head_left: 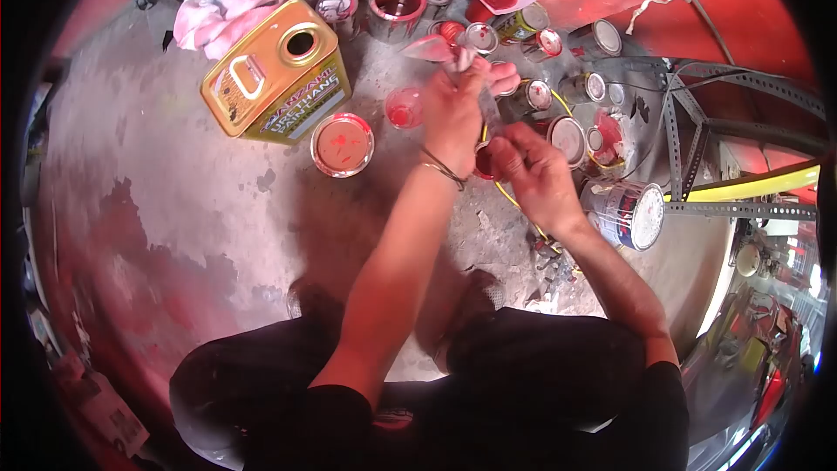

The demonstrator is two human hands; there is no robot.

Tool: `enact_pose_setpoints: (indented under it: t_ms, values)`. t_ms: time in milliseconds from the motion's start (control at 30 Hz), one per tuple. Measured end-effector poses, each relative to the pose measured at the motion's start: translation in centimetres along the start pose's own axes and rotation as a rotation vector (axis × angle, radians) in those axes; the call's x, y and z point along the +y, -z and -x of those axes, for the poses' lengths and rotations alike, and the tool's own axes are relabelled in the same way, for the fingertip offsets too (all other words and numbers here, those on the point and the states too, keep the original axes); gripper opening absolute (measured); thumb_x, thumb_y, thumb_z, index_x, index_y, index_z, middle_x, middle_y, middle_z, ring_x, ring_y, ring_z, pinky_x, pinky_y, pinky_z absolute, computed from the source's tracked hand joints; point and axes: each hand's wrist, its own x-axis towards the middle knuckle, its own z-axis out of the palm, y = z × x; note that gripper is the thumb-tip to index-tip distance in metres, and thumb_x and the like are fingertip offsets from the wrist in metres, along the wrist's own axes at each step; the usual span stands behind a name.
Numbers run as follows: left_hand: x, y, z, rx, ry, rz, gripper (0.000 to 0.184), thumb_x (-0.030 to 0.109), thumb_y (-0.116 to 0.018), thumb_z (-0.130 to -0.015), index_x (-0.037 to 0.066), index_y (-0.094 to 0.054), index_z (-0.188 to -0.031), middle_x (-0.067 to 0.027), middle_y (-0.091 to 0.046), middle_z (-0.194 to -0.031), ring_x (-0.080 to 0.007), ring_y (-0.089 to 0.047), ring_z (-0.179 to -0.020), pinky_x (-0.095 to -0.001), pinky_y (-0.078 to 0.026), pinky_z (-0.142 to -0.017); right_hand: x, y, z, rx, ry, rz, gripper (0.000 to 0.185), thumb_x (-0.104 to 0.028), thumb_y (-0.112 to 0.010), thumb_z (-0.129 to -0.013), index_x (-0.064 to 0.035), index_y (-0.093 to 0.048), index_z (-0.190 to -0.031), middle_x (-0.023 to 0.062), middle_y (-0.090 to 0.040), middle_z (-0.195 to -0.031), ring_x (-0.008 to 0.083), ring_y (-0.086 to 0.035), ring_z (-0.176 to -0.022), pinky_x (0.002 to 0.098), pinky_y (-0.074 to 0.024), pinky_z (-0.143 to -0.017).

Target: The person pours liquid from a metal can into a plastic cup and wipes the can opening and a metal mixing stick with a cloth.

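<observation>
My left hand reaches forward past the other one, a dark bracelet on its wrist. Its fingers are closed near a pinkish cloth or brush-like item, which is blurred; what exactly they grip is unclear. Lower and to the right, my right hand has its fingers curled together beside a small container of red paint, partly hidden behind them. Whether the fingers hold its rim cannot be made out. A clear cup with red residue stands just left of my left hand.
A gold urethane paint tin and a round lid-like can stand at the left. Several paint cans surround an open red one at the back. At the right are a white-lidded can, a metal frame and a yellow hose.
</observation>
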Motion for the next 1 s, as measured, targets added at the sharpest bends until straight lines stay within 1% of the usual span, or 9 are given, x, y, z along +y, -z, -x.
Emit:
enact_pose_setpoints:
  t_ms: [200,333,433,533,633,700,733,867,1000]
  values:
    - [1.1,0.1,-1.6,-0.028,-0.052,-0.058,0.021,0.026,-0.058,-0.111,0.006,-0.065,-0.108,-0.0172,-0.077,-0.109,-0.0263,-0.078,-0.097,-0.0341,-0.061,-0.085,-0.7,0.7,1.2,0.023,0.021,0.026,0.025,-0.022,-0.057,-0.112,0.0007,-0.065,-0.104,0.0019,-0.064,-0.082,0.0098,-0.060,-0.075,0.0288,-0.0501,-0.068]
    - [-4.3,-3.5,3.5,-0.126,-0.061,-0.180,0.020,0.021,-0.061,-0.108,0.003,-0.063,-0.116,-0.0106,-0.078,-0.104,-0.0155,-0.074,-0.086,-0.0288,-0.058,-0.077,1.0,3.7,0.6,0.080,0.036,-0.121,0.026,-0.019,-0.055,-0.112,0.0002,-0.062,-0.128,0.0024,-0.070,-0.095,0.0085,-0.064,-0.086,0.0289,-0.0561,-0.076]
    - [-4.7,-3.7,4.8,-0.125,0.036,-0.191,0.020,0.020,-0.064,-0.107,0.001,-0.063,-0.114,-0.0081,-0.077,-0.106,-0.0121,-0.071,-0.077,-0.0255,-0.057,-0.074,0.1,3.4,3.0,0.103,0.036,-0.146,0.025,-0.017,-0.054,-0.112,-0.0002,-0.062,-0.130,0.0028,-0.070,-0.096,0.0083,-0.065,-0.087,0.0296,-0.0571,-0.078]
    - [-6.0,-3.3,2.6,-0.050,-0.147,-0.352,0.019,0.018,-0.062,-0.108,0.001,-0.063,-0.116,-0.0108,-0.074,-0.109,-0.0171,-0.071,-0.088,-0.0323,-0.057,-0.085,0.1,2.8,4.9,0.115,0.003,-0.102,0.024,-0.020,-0.055,-0.112,-0.0002,-0.067,-0.115,0.0044,-0.070,-0.091,0.0105,-0.065,-0.079,0.0304,-0.0555,-0.075]
    - [-2.0,-4.6,1.2,-0.086,-0.097,-0.186,0.020,0.021,-0.059,-0.109,0.004,-0.063,-0.119,-0.0093,-0.073,-0.111,-0.0194,-0.073,-0.098,-0.0337,-0.056,-0.089,-0.8,3.9,6.9,0.104,-0.021,0.026,0.027,-0.024,-0.056,-0.112,-0.0012,-0.068,-0.105,0.0057,-0.070,-0.082,0.0127,-0.066,-0.076,0.0315,-0.0557,-0.074]
    - [-0.4,-4.5,1.1,-0.164,-0.075,-0.240,0.028,0.028,-0.061,-0.109,0.004,-0.065,-0.123,-0.0112,-0.076,-0.116,-0.0240,-0.075,-0.106,-0.0348,-0.055,-0.095,0.0,4.9,7.9,0.134,-0.023,0.000,0.030,-0.029,-0.057,-0.112,-0.0003,-0.064,-0.106,0.0017,-0.066,-0.082,0.0081,-0.062,-0.080,0.0286,-0.0533,-0.076]
    - [0.2,-4.7,1.4,-0.086,-0.005,-0.357,0.030,0.025,-0.059,-0.111,0.007,-0.062,-0.135,-0.0088,-0.072,-0.129,-0.0206,-0.070,-0.119,-0.0308,-0.054,-0.093,0.2,5.5,8.2,0.165,-0.020,-0.027,0.030,-0.030,-0.057,-0.112,-0.0004,-0.064,-0.106,0.0017,-0.066,-0.081,0.0082,-0.063,-0.080,0.0286,-0.0533,-0.076]
    - [-1.1,-4.3,2.6,-0.257,0.037,-0.380,0.042,0.020,-0.059,-0.110,0.008,-0.054,-0.150,-0.0047,-0.063,-0.138,-0.0143,-0.063,-0.120,-0.0287,-0.048,-0.099,2.1,6.8,8.6,0.274,0.031,-0.007,0.027,-0.028,-0.059,-0.111,-0.0020,-0.064,-0.105,0.0052,-0.068,-0.078,0.0113,-0.067,-0.076,0.0314,-0.0552,-0.072]
    - [-4.4,-4.6,4.4,-0.263,-0.064,-0.398,0.036,0.017,-0.061,-0.109,0.006,-0.053,-0.143,-0.0033,-0.063,-0.131,-0.0129,-0.062,-0.113,-0.0331,-0.049,-0.101,1.1,7.4,8.9,0.275,0.005,-0.092,0.027,-0.027,-0.058,-0.111,-0.0017,-0.063,-0.105,0.0032,-0.068,-0.082,0.0095,-0.065,-0.079,0.0299,-0.0548,-0.074]
